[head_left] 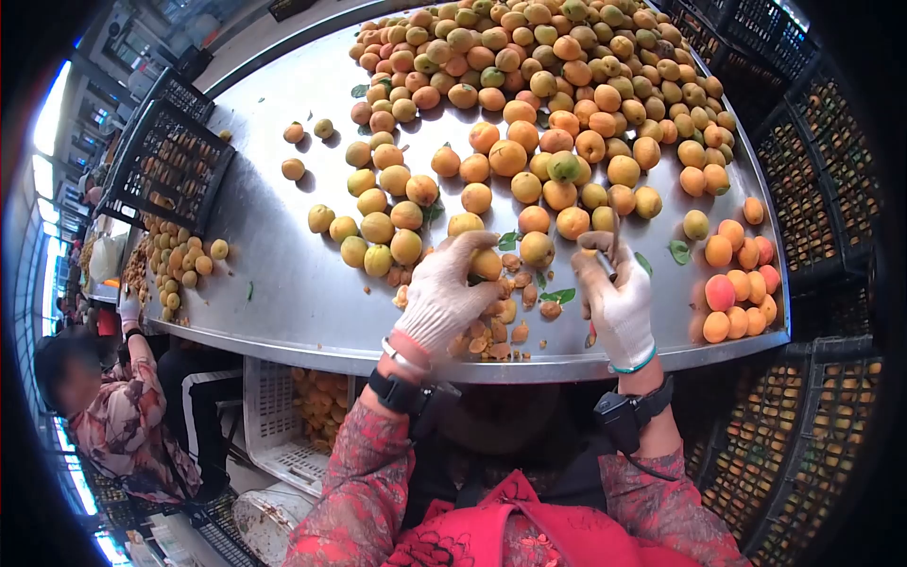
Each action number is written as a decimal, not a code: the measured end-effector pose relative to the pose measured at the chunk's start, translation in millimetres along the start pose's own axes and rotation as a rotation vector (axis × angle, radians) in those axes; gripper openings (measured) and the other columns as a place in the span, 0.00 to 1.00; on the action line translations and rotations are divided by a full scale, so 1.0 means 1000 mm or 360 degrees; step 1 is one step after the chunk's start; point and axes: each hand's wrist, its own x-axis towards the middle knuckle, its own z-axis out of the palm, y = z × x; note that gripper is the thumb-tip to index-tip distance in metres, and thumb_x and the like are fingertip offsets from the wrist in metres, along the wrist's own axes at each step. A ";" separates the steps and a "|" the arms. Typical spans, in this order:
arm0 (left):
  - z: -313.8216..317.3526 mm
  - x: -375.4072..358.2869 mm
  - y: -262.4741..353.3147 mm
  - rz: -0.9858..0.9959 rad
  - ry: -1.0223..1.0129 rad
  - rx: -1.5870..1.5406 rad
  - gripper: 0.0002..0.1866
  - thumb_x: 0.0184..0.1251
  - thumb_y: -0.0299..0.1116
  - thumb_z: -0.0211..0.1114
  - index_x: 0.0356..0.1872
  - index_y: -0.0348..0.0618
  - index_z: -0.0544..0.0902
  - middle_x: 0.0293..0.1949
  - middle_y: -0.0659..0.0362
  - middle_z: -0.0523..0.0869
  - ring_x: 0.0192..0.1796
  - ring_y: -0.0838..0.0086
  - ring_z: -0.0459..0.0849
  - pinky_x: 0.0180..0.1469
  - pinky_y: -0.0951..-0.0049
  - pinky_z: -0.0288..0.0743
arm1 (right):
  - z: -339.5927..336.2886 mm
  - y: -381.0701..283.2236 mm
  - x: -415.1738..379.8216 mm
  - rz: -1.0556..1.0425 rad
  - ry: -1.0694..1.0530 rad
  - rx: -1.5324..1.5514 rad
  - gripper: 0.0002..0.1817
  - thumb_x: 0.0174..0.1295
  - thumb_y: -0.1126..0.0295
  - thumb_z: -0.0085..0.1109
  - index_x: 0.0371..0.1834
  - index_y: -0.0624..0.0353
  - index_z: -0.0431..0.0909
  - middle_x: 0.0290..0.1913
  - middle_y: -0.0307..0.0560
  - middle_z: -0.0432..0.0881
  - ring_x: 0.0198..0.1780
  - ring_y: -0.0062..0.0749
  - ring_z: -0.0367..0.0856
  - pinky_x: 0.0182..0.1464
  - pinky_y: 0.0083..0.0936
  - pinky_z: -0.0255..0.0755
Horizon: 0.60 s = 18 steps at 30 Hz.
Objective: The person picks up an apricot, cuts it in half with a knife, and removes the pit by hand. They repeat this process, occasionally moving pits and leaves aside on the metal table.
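Observation:
My left hand [444, 291], in a white knitted glove stained at the fingers, curls round a yellow-orange apricot [487, 265] just above the metal table [293, 274]. My right hand [614, 300], gloved too, is closed on a small tool with a shiny metal part [606, 265]; its exact kind is hard to make out. Between the hands lie an apricot [538, 249], green leaves [557, 296] and brown stones with pulp [524, 295]. More pulp and stones [493, 338] lie below my left hand, near the table edge.
A large apricot heap [529, 57] covers the table's far side. Orange-red apricots [740, 300] sit at the right corner. Black crates [812, 180] are stacked at right; another black crate [175, 156] leans at left. A white crate [274, 416] stands below. A co-worker [118, 406] sits at left.

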 end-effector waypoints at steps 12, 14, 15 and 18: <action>0.002 -0.026 0.004 0.0470 0.0244 -0.1068 0.31 0.49 0.14 0.67 0.59 0.39 0.76 0.56 0.51 0.81 0.58 0.63 0.82 0.61 0.67 0.75 | 0.038 -0.014 -0.005 0.0280 -0.0599 0.0195 0.30 0.56 0.74 0.73 0.62 0.71 0.72 0.48 0.44 0.83 0.45 0.21 0.82 0.42 0.17 0.77; -0.001 -0.029 0.001 0.0359 0.0249 -0.1051 0.27 0.52 0.13 0.60 0.57 0.41 0.78 0.57 0.48 0.80 0.60 0.57 0.81 0.63 0.67 0.74 | 0.039 -0.020 -0.002 0.0497 -0.0544 0.0181 0.30 0.52 0.78 0.71 0.61 0.68 0.75 0.45 0.43 0.85 0.38 0.18 0.82 0.32 0.13 0.75; -0.001 -0.028 -0.004 0.0353 0.0266 -0.1057 0.27 0.52 0.13 0.60 0.57 0.41 0.78 0.57 0.48 0.80 0.60 0.57 0.81 0.63 0.67 0.74 | 0.037 -0.016 0.001 0.0468 -0.0574 0.0211 0.31 0.51 0.77 0.72 0.62 0.66 0.75 0.43 0.41 0.85 0.35 0.17 0.82 0.27 0.11 0.71; 0.001 -0.020 -0.023 0.0228 0.0666 -0.1204 0.19 0.60 0.17 0.60 0.54 0.38 0.79 0.55 0.47 0.80 0.65 0.60 0.76 0.66 0.67 0.69 | 0.041 -0.017 0.000 0.0410 -0.0589 0.0200 0.33 0.49 0.78 0.73 0.63 0.63 0.75 0.44 0.42 0.86 0.35 0.17 0.82 0.25 0.10 0.69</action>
